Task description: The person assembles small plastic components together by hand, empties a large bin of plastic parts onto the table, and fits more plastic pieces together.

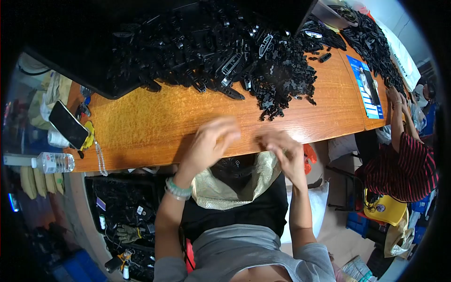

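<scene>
My left hand (211, 143), with a pale green bangle on its wrist, is over the table's front edge, its fingers curved and smeared by motion. My right hand (285, 152) is a little to the right, fingers blurred too, thumb toward the left hand. Whether either holds a small part cannot be made out. Below them a pale woven sack (221, 203) lies open on my lap, with some dark pieces inside. Beyond my hands, small black plastic pieces (286, 84) are heaped on the wooden table (155, 122), beside a larger pile of long black clip-like parts (188, 56).
At the left end are a phone (68, 124), a plastic bottle (55, 162) and a bead chain (100, 159). A blue printed sheet (364, 87) lies on the right, near another pile (371, 44) and a co-worker in a striped shirt (399, 167). A dark crate (124, 207) stands below left.
</scene>
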`<state>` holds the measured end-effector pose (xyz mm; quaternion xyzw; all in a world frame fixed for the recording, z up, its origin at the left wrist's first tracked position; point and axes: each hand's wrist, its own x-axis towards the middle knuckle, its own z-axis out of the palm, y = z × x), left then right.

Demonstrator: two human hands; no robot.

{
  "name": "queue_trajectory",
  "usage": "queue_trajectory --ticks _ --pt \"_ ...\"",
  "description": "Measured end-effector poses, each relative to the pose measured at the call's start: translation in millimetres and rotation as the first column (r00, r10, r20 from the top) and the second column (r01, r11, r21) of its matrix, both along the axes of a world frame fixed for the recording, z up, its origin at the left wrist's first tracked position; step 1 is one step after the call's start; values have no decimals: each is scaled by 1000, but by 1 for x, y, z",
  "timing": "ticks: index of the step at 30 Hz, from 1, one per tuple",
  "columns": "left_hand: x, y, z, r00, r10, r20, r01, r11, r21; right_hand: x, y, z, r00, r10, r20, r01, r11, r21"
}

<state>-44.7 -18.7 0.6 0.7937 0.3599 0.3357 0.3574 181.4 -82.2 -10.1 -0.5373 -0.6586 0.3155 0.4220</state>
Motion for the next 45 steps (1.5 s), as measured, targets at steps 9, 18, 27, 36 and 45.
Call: queue_trajectory --ticks 9,18,27,36,45 --pt "26 63 -8 857 314 -408 -103 882 460 8 40 -14 797 -378 472 119 863 491" --pt "25 11 1 926 344 154 -307 926 -220 2 24 -26 918 -300 260 142 860 491" --pt "24 -25 -4 708 278 650 439 547 -712 -33 0 8 967 -47 -250 120 950 288" --pt "29 -41 4 726 411 551 150 688 -710 -46 -5 7 983 -37 -178 97 933 346" --pt "15 -48 9 829 235 508 114 817 -565 -35 0 23 1000 4 -14 2 917 399"
